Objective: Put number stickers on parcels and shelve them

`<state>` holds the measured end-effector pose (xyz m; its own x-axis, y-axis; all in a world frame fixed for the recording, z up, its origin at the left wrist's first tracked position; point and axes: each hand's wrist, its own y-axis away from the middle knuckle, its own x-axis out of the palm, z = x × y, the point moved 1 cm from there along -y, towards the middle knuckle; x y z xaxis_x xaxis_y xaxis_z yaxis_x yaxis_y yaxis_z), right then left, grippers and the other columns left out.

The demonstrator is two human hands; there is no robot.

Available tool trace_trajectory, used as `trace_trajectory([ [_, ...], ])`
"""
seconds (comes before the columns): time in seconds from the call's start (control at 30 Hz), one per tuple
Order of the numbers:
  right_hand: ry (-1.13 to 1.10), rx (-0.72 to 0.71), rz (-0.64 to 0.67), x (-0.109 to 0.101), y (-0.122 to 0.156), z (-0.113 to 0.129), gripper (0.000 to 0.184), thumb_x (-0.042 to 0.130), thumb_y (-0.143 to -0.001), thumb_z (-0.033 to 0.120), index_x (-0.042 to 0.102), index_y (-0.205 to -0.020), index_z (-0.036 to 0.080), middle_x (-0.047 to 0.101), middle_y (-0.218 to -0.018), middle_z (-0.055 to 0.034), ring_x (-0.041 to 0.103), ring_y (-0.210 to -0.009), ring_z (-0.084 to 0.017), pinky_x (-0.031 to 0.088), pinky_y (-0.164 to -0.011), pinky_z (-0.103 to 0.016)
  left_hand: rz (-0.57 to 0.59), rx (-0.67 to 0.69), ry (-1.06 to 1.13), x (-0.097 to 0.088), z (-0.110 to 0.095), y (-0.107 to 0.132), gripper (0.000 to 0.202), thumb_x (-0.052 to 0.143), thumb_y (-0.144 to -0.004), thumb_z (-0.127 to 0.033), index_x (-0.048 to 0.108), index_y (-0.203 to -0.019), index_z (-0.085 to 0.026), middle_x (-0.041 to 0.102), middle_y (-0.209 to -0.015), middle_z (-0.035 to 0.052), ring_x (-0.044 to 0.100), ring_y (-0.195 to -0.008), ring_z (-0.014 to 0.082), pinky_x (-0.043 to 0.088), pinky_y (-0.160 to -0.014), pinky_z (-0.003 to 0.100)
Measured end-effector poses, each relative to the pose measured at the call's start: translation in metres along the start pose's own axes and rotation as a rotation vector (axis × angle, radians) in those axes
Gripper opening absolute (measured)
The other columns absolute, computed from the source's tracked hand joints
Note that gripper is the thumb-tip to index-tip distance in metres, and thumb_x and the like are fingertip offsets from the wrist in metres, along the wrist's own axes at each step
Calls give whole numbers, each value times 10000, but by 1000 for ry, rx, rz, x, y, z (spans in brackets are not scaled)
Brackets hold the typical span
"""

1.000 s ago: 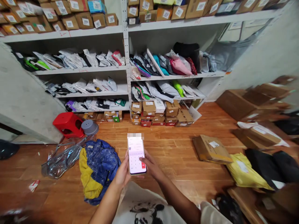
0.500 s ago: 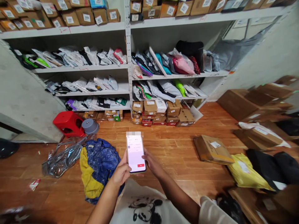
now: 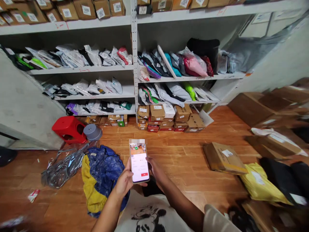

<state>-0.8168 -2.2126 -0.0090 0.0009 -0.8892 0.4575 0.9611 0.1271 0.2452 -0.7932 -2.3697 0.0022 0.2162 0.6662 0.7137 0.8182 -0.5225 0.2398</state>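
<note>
A smartphone [image 3: 139, 163] with a lit white screen is held upright in front of me, over the wooden floor. My left hand [image 3: 125, 182] grips its left edge and underside, thumb laid on the screen's lower corner. My right hand [image 3: 155, 169] wraps the phone's right edge from behind, fingers curled round it. A blue and yellow bag [image 3: 101, 174] lies crumpled on the floor just left of my left wrist.
White shelving [image 3: 134, 69] full of wrapped parcels and small cartons faces me. A red stool [image 3: 67, 129] and clear plastic wrap [image 3: 62, 164] lie at left. Cardboard boxes [image 3: 223, 158], a yellow parcel [image 3: 263, 183] and black bags crowd the right side.
The phone's screen changed from a keypad to a different page. My right thumb came off the screen, and the hand now holds the phone's edge. The view shifted slightly.
</note>
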Motion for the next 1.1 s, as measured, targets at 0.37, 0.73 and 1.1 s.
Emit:
trace_trajectory([
  [0.37, -233, 8, 26, 2, -160, 31, 627, 559, -726, 779, 692, -930, 201, 758, -954, -75, 695, -923, -285, 521, -865, -401, -172, 34, -107, -37, -49, -135, 848, 645, -843, -479, 183, -1544, -363, 339, -1574, 76, 464, -1320, 398, 576, -847, 527],
  [0.73, -354, 15, 374, 8, -380, 96, 835, 210, -720, 923, 646, -851, 223, 741, -815, -97, 689, -844, -271, 486, -912, -430, -269, 335, -953, -34, -175, -293, 491, 561, -924, -357, 502, -1410, -328, 332, -1580, 17, 156, -1497, 277, -5, -1218, 484],
  [1.1, -142, 41, 53, 50, -540, 80, 803, 376, -681, 919, 665, -1028, 255, 757, -910, -117, 709, -902, -353, 541, -842, -539, -491, 416, -662, -167, -283, -412, 422, 566, -910, -448, 629, -1303, -310, 560, -1420, 41, 417, -1385, 290, 212, -1214, 451],
])
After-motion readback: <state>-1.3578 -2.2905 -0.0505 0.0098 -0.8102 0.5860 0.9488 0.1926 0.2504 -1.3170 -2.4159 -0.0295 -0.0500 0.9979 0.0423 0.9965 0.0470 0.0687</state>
